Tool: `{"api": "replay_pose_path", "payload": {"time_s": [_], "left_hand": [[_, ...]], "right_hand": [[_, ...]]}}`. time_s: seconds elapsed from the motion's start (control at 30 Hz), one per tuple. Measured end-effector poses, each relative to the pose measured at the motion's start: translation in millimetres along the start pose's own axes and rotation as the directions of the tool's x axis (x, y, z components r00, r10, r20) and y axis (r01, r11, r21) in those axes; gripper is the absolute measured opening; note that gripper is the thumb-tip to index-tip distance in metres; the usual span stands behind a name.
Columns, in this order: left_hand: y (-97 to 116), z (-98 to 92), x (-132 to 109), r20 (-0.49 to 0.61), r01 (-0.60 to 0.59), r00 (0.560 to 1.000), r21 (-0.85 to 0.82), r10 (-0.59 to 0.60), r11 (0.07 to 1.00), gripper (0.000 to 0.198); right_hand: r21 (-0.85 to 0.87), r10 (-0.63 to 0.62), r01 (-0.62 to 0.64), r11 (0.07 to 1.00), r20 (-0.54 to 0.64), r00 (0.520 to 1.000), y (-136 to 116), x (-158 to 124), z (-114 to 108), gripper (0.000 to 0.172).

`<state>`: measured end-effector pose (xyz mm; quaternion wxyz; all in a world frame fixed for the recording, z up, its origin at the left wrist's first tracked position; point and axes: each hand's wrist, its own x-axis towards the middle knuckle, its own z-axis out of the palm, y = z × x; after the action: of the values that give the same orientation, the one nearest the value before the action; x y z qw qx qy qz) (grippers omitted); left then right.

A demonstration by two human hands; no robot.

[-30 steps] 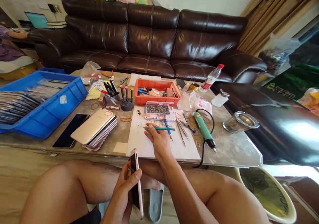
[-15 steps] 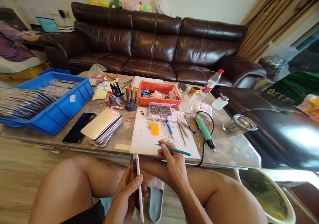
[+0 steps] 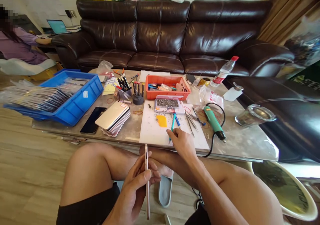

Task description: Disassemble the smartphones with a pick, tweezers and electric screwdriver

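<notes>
My left hand (image 3: 136, 188) grips a thin phone (image 3: 147, 181) edge-on above my lap, fingers wrapped round it. My right hand (image 3: 182, 144) is closed on a teal screwdriver (image 3: 172, 125) whose shaft points up and away over the white work mat (image 3: 155, 133). An orange pry pick (image 3: 162, 120) lies on the mat to the left of the tool. A clear box of small screws (image 3: 168, 104) sits at the mat's far edge. Tweezers (image 3: 190, 123) lie to the right.
A blue bin (image 3: 75, 103) of phone panels stands at left, with a stack of phones (image 3: 113, 117) beside it. An orange tray (image 3: 167, 87), a green corded tool (image 3: 213, 121), a glass ashtray (image 3: 255, 115) and a water bottle (image 3: 223, 72) crowd the table. A person sits far left.
My right hand turned the teal screwdriver from lying sideways to pointing away over the mat. The camera view shifted left and my left hand tipped the phone more edge-on.
</notes>
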<state>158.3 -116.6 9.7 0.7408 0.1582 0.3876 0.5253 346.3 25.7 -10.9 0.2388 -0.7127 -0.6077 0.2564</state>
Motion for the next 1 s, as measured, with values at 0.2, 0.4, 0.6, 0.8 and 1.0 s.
{"api": "replay_pose_path", "payload": {"time_s": [0.2, 0.4, 0.6, 0.8, 1.0], "left_hand": [[-1, -2.6, -8, 0.084, -0.006, 0.996, 0.005, 0.006, 1.0, 0.03], [-5, -0.7, -12, 0.047, -0.001, 0.999, -0.071, 0.005, 0.998, 0.037], [-1, 7.4, -24, 0.134, -0.031, 0.99, -0.143, 0.05, 0.989, 0.047], [-1, 12.3, -39, 0.242, -0.104, 0.963, -0.081, 0.121, 0.991, 0.057], [-9, 11.6, -50, 0.186, -0.131, 0.977, 0.11, 0.109, 0.985, 0.045]], "right_hand": [[-0.22, 0.026, -0.018, 0.975, 0.033, 0.999, -6, 6, 15, 0.03], [-0.301, 0.073, -0.068, 0.951, 0.005, 0.997, -10, 6, 16, 0.036], [-0.323, 0.092, -0.092, 0.942, -0.018, 0.996, -13, 5, 20, 0.04], [-0.327, 0.105, -0.101, 0.94, -0.007, 0.994, -16, 6, 18, 0.04], [-0.329, 0.105, -0.101, 0.939, -0.004, 0.994, -19, 4, 16, 0.04]]}}
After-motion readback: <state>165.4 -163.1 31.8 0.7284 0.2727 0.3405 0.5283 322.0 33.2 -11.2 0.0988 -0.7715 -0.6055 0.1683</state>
